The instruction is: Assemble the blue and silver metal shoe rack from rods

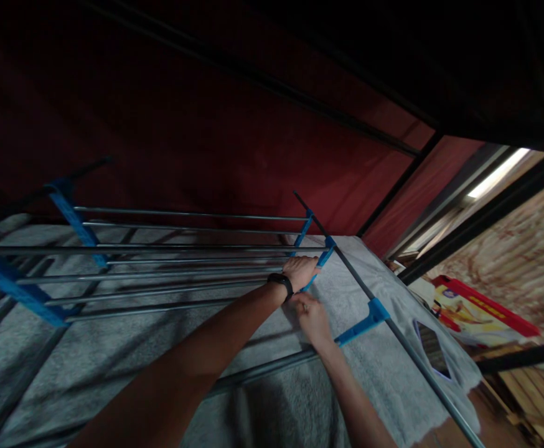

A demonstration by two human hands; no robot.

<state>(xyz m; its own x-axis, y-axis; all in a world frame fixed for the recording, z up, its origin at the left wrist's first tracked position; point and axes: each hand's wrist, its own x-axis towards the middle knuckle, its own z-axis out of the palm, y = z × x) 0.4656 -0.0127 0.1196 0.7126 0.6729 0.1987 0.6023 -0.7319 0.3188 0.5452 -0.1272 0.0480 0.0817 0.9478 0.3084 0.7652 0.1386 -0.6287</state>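
Observation:
A rack of grey metal tubes [173,272] joined by blue plastic brackets lies over a grey cloth-covered surface [365,379]. My left hand [300,269], with a black band on its wrist, is closed around a blue bracket [324,255] at the rack's right end. Just below it, my right hand [313,318] has its fingers curled by the bracket's lower end; what they hold is hidden. Under my right wrist, another blue bracket [363,323] joins a long dark tube [396,333] running along the right side.
Two larger blue brackets [78,224] carry the tubes' left ends. A phone [433,350] lies on the cloth at right. Beyond are a red and yellow printed box [482,311] and wooden slats [536,398]. Dark red fabric [234,155] hangs behind, with dark frame bars overhead.

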